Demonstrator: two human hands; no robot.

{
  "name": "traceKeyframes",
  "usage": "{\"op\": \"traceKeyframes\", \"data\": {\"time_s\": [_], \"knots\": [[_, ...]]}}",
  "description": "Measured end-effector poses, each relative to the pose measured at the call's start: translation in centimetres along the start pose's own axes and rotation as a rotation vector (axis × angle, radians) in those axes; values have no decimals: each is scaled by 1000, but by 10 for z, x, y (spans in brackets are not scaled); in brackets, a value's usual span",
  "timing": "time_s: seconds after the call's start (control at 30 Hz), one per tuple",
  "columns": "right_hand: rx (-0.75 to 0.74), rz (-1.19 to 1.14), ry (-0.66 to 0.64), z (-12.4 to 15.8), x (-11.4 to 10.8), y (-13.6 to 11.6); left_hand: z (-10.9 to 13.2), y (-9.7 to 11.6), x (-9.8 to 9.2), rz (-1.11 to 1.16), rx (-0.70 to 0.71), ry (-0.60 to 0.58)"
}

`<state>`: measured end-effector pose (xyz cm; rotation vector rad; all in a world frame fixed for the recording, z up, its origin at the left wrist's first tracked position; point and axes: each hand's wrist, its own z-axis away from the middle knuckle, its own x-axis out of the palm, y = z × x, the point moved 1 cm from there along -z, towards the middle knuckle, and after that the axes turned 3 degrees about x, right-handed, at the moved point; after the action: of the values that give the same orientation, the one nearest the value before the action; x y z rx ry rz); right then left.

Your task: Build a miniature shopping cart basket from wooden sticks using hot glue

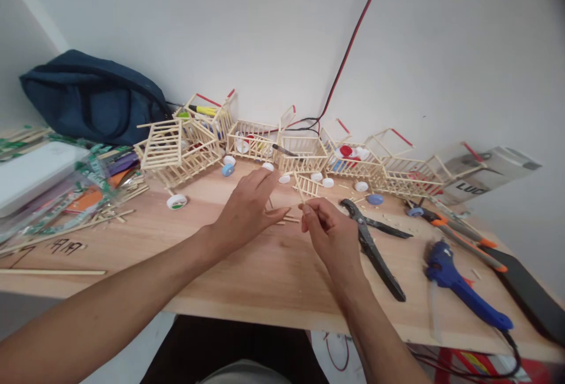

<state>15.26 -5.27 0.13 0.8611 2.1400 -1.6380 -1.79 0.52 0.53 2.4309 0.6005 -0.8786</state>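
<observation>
My right hand (333,234) pinches a thin wooden stick (299,187) between thumb and fingertips; the stick points up and away. To its left, my left hand (249,204) hovers over the wooden table (247,281) with thumb and fingers apart, and nothing shows in its grasp. A few short sticks (289,218) lie between the two hands. Behind them stands a row of small stick-built carts, among them a middle cart (302,153) and a left cart (176,152), with white and blue bottle caps (228,169) at their bases.
Black-handled pliers (373,246) lie right of my right hand. Beyond are a blue glue gun (463,296) and orange-grey pliers (468,237). At left are a white box (42,172), plastic wrappers (83,196) and a dark blue bag (101,99). A red-black cable (348,49) hangs down the wall.
</observation>
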Motion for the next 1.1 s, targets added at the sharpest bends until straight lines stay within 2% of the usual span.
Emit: {"op": "traceKeyframes", "data": {"time_s": [0.3,1.1], "knots": [[-14,26,-12,-1,1,5,2,-3,4,-2,1,-34],[-7,50,-28,1,4,7,3,-6,6,-21,1,-37]]}}
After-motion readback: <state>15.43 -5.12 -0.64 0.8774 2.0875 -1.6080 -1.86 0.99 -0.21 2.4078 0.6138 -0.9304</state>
